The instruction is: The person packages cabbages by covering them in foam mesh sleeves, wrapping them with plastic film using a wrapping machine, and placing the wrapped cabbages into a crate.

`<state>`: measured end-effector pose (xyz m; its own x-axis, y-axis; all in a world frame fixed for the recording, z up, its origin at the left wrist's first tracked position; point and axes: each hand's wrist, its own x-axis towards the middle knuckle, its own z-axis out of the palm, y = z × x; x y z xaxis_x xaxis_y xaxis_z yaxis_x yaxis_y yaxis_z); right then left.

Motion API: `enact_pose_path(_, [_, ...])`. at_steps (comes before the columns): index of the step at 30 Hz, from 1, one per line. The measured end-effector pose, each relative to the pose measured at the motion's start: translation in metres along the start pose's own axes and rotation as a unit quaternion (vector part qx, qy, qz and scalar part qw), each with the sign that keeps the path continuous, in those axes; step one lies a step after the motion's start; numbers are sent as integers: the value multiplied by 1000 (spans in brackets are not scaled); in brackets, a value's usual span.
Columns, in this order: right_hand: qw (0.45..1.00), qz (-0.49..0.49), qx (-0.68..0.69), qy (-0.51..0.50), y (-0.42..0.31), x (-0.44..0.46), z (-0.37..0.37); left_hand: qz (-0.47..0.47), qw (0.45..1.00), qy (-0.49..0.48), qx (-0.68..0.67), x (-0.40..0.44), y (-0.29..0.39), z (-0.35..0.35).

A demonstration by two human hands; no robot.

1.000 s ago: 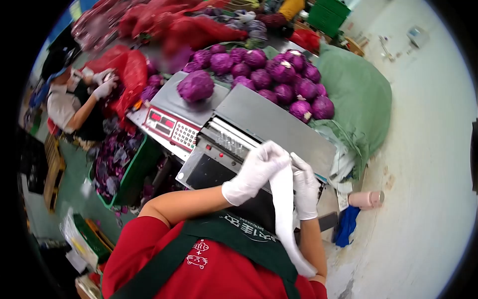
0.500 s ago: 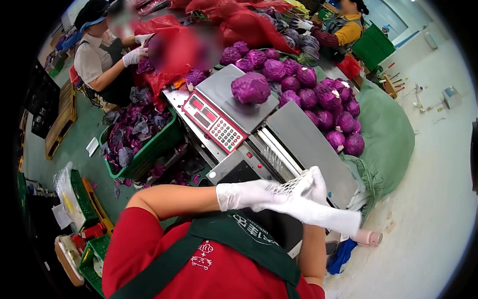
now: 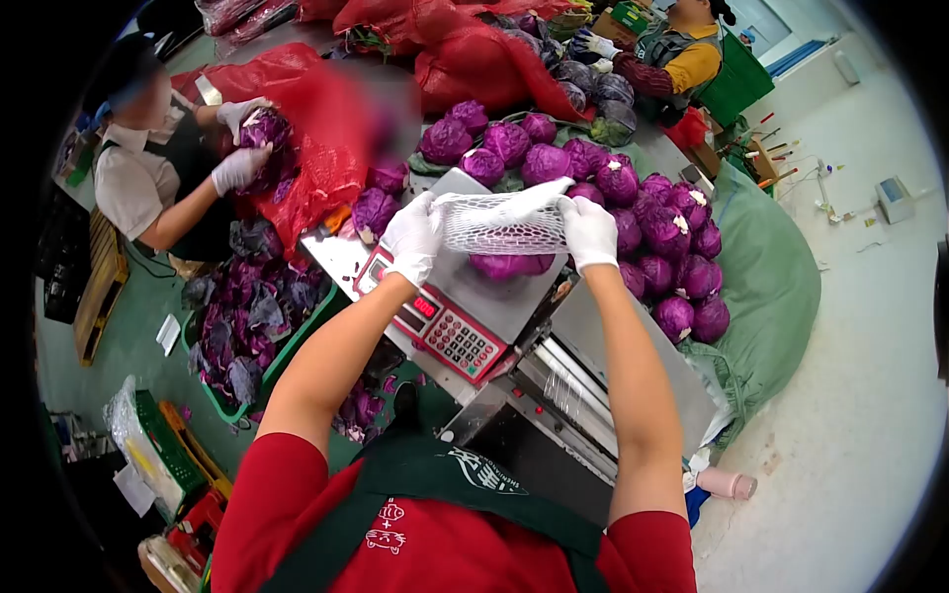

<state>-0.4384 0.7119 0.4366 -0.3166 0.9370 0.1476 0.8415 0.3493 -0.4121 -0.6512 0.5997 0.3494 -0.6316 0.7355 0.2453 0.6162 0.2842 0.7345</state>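
A white foam net sleeve [image 3: 502,222] is stretched sideways between my two gloved hands. My left hand [image 3: 412,237] grips its left end, fingers closed on the mesh. At the other end my right hand [image 3: 590,232] is closed on it too. Just beyond and below the net, a purple cabbage [image 3: 511,265] rests on the metal plate of a red-framed digital scale [image 3: 445,331]; the net covers most of its upper part. The scale's red display is lit.
A wrapping machine [image 3: 568,395] adjoins the scale. Purple cabbages [image 3: 657,232] are piled at the back right beside a green sack [image 3: 766,257]. Leaf scraps fill a green crate [image 3: 267,381] at left. A co-worker [image 3: 163,168] holds a cabbage; another [image 3: 682,64] works farther back.
Both hands have moved forward and apart, from near my chest to over the scale. The bunched net is now spread between them. The left co-worker has lifted a cabbage.
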Motion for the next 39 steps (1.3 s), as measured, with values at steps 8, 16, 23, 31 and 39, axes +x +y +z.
enact_pose_path(8, [891,213,291,-277,51,38,83,170,957,-211,101,-23,-30,46])
enact_pose_path(16, [915,120,383,-45,-31,-68,19,-265,619,-349,-652,-46,-13,-8])
enact_pose_path(23, [860,108,481,-130,-78,-162,-57,-392,465,-462,-645,-90,-16,-81])
enact_pose_path(31, [618,46,432,-655,-59,-212,-102,-241,525,-628,-521,-133,4,-101])
enact_pose_path(39, [635,161,694,-297,18,-259,-75,-415,443,-440,-662,-160,54,-109])
